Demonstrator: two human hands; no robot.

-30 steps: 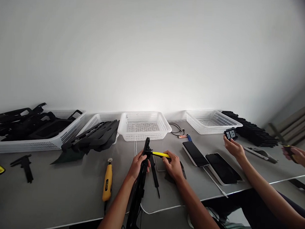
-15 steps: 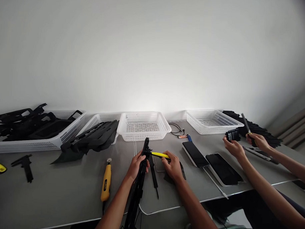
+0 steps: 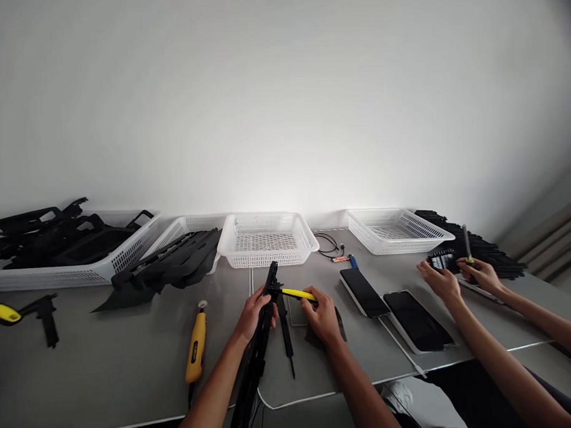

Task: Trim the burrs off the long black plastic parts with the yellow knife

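Observation:
Fingers wrapped around it, my left hand (image 3: pixel 252 316) grips a long black plastic part (image 3: pixel 258 356) near its upper end. The part slants down toward me past the table edge. In my right hand (image 3: pixel 323 315) is a slim tool with a ribbed yellow handle (image 3: pixel 297 294), pointing left. Its dark tip meets the black part beside my left fingers; the exact contact is too small to make out. Under and between my hands lies a dark pen-shaped tool (image 3: pixel 286 332) with a thin point. A dark cloth-like item (image 3: pixel 340 325) is partly hidden behind my right hand.
Left stand a yellow rotary tool (image 3: pixel 196 345), black calipers (image 3: pixel 48 318) and a basket (image 3: pixel 110 267) heaped with black parts. Dark panels (image 3: pixel 181 260) lean on another basket. White baskets (image 3: pixel 268 258) (image 3: pixel 392 246) line the wall. Right are two phone-like devices (image 3: pixel 364 291) and a co-worker's hands (image 3: pixel 440 282).
The view has shifted slightly. My hands keep their hold, the yellow tool still against the black part. The co-worker's hands have turned their black piece and tool a little.

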